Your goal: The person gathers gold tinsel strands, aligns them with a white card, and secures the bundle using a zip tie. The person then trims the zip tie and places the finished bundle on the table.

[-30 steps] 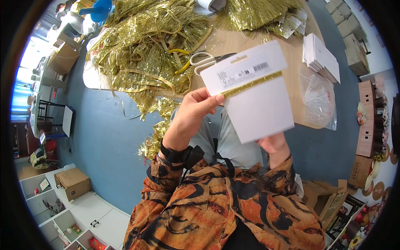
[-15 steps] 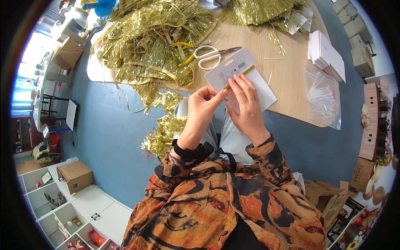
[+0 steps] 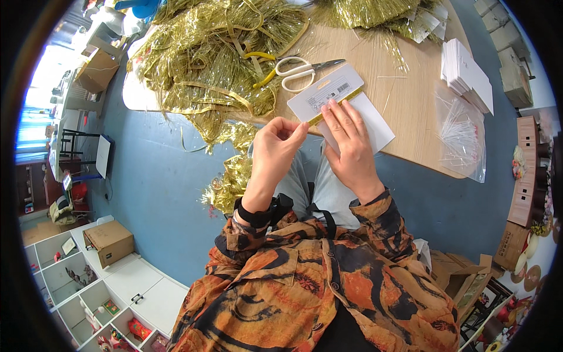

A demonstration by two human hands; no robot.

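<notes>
A white packaging card (image 3: 375, 125) with a hang slot and a printed upper part lies at the table's front edge. Across it runs a narrow gold strip (image 3: 355, 94). My right hand (image 3: 353, 151) rests on the card and strip, fingers stretched flat. Just left of the card, my left hand (image 3: 277, 151) has its thumb and index finger pinched together; whatever may be between them is too small to make out. White-handled scissors (image 3: 295, 74) lie beyond the card. Next to them is a yellow-handled tool (image 3: 265, 79), partly under gold tinsel fringe (image 3: 217, 64).
More tinsel fringe (image 3: 363, 13) lies at the far side, and some hangs to the floor. On the right of the table (image 3: 410, 126) are a stack of white cards (image 3: 466, 73) and a clear bag of thin white ties (image 3: 460, 138). Cardboard boxes (image 3: 108, 242) stand around the room.
My left hand has drawn back left, away from the card's edge, still pinched. My right hand stays flat on the card, shifted only slightly.
</notes>
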